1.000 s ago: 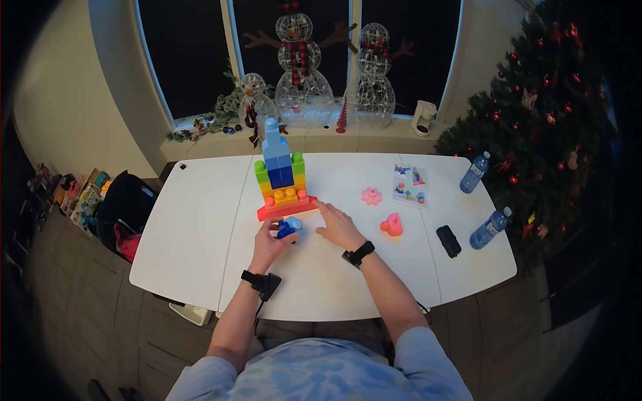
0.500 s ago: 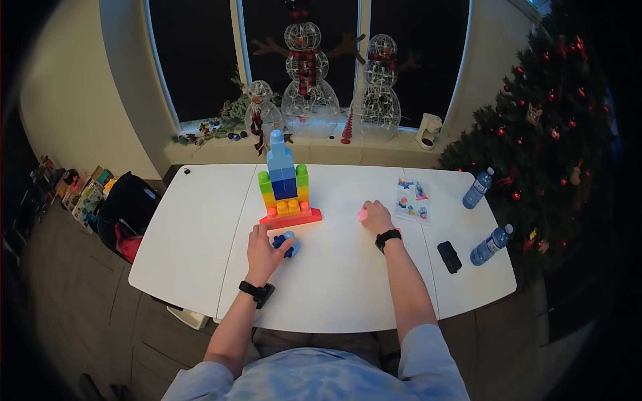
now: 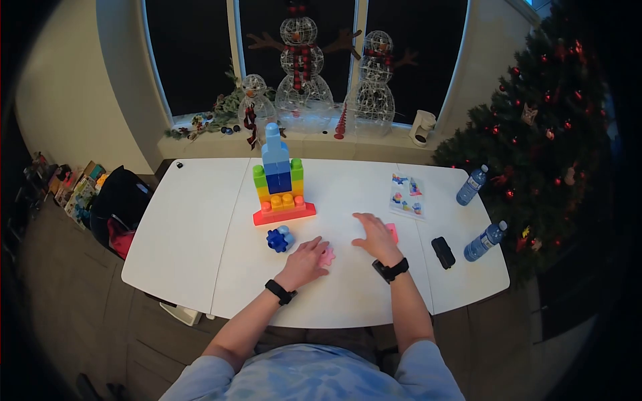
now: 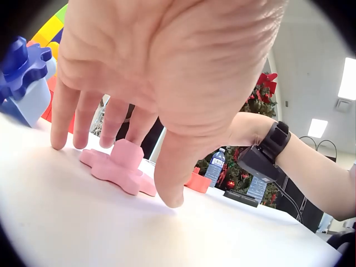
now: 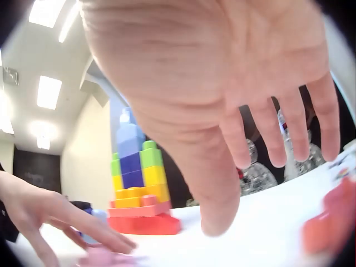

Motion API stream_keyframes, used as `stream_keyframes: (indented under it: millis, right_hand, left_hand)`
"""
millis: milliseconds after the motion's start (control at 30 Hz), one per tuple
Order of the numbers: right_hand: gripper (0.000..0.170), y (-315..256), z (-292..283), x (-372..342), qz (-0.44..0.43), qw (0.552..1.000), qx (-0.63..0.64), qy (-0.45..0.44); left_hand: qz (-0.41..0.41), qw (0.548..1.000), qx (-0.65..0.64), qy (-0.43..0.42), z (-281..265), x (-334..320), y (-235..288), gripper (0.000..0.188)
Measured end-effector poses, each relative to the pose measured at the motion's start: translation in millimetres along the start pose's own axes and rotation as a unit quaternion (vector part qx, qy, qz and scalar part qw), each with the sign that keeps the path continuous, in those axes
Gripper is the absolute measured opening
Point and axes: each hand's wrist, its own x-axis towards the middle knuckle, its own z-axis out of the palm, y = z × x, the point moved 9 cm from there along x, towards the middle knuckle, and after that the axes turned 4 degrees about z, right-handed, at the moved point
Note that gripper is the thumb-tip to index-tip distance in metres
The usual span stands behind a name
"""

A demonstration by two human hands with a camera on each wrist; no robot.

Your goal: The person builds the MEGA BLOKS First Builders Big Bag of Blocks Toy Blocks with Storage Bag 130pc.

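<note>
Spread over a pink gear-shaped block (image 3: 326,256) is my left hand (image 3: 302,264). In the left wrist view the pink gear lies flat with its peg (image 4: 127,154) up, between the straight fingers and the thumb. My right hand (image 3: 378,242) hovers over the table with fingers extended, holding nothing. Beside it, partly covered, is a coral-pink block (image 3: 392,231). A dark blue gear on a light blue block (image 3: 277,240) lies to the left of my left hand. Behind it stands a tower of toy blocks (image 3: 278,186) on a red base.
The white table (image 3: 180,234) also bears a picture sheet (image 3: 407,196), a black case (image 3: 443,252) and two water bottles (image 3: 472,185) at the right. Beyond the far edge are wire snowmen (image 3: 304,73) on a sill; a decorated tree (image 3: 535,134) stands at the right.
My left hand has let go of the blue gear block and moved right to the pink gear. The right hand brought the pink gear nearer and left, let go, and drew back right.
</note>
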Motion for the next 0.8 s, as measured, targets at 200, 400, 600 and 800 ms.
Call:
stream_keyframes:
  millis: [200, 400, 600, 800]
  right_hand:
    - [0.079, 100.5, -17.8, -10.2, 0.083, 0.986, -0.143, 0.000]
    - [0.064, 111.6, -5.9, -11.1, 0.069, 0.997, -0.042, 0.009]
    - [0.060, 54.5, 16.4, -11.1, 0.122, 0.992, -0.010, 0.006]
    - [0.055, -44.7, 34.9, -12.1, -0.022, 0.995, 0.085, 0.047]
  left_hand:
    - [-0.010, 0.998, 0.059, 0.003, 18.1, 14.1, -6.4, 0.063]
    - [-0.033, 0.999, 0.036, -0.006, 7.0, 18.8, -5.9, 0.049]
    - [-0.117, 0.960, -0.252, 0.025, 2.3, 10.9, -26.2, 0.055]
    - [-0.204, 0.762, -0.613, 0.046, -4.1, -2.9, -31.3, 0.050]
